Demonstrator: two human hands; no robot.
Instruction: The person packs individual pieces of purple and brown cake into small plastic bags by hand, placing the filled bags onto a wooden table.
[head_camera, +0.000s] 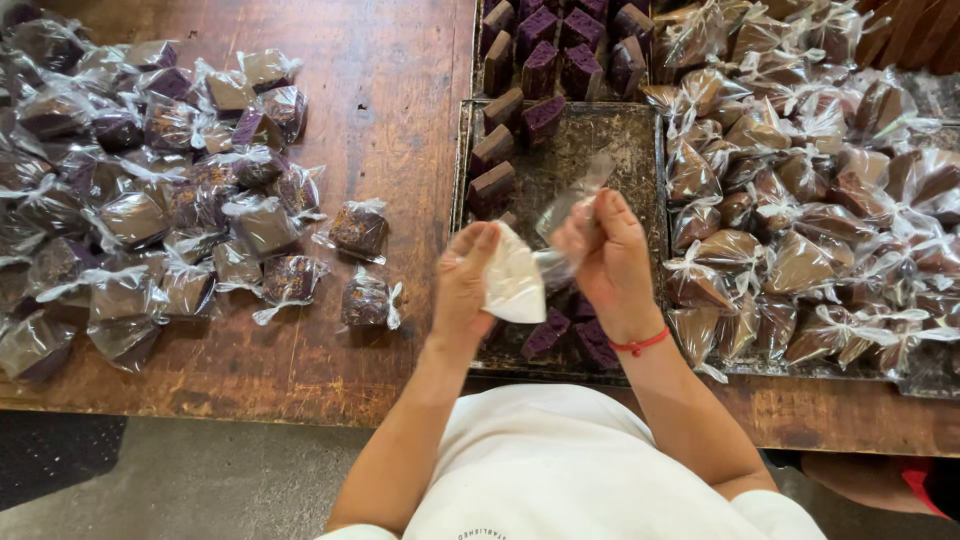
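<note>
Much of the near end of the dark baking tray (640, 130) is hidden behind the two raised hands, so only a few purple cake squares (572, 335) peep out below the wrists, and how many lie there cannot be told. The left hand (464, 280) pinches a small stack of white, flat bags (513, 280) between thumb and fingers, the stack standing up from its grip. The right hand (603, 255), with a red cord at the wrist, is closed on a single clear plastic bag (568, 212), which is blurred and nearly see-through; whether anything is inside it cannot be made out. Both bags are held in the air just above the tray's front half, close to the person's chest. Further up the tray, brown-and-purple cake pieces (493, 150) stand on edge in a row along its left side, and a second tray (478, 60) beyond it, cut off by the top edge, holds more purple blocks. To the right a heap of wrapped brown pieces (800, 200) runs out of view at the right edge; to the left a heap of wrapped purple pieces (150, 190) is cut off at the left edge. Between the left heap and the tray, a strip of bare wooden table (400, 120) gives open room, and the table's near edge runs just under the forearms.
</note>
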